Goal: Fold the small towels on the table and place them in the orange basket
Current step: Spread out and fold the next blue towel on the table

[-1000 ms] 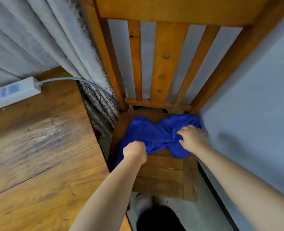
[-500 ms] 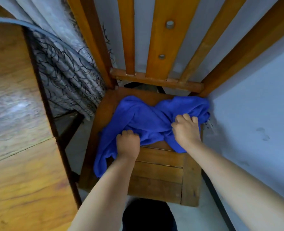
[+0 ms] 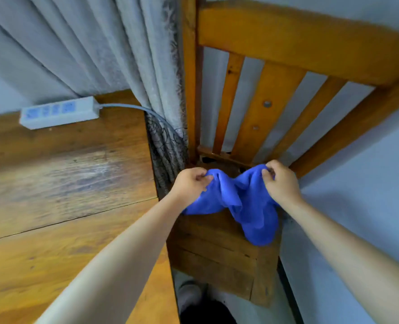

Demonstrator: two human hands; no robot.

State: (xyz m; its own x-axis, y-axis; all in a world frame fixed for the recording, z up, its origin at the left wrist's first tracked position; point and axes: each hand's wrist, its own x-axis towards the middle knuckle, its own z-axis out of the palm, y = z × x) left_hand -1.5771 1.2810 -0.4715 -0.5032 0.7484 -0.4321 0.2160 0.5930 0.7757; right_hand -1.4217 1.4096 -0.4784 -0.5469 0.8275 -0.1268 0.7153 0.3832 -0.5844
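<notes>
Both grips pinch the blue towel [image 3: 243, 202] over the chair seat [image 3: 217, 253], left hand [image 3: 190, 184] and right hand [image 3: 280, 181] at opposite top corners, cloth sagging between them, the desk [image 3: 65, 183] lying leftward.

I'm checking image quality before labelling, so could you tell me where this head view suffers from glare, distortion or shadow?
Head view: a pale glare patch on the wooden table; wide-angle bending bows the chair back; a soft shadow falls on the wall beside the right hand; the blue towel stays sharp enough.
</notes>
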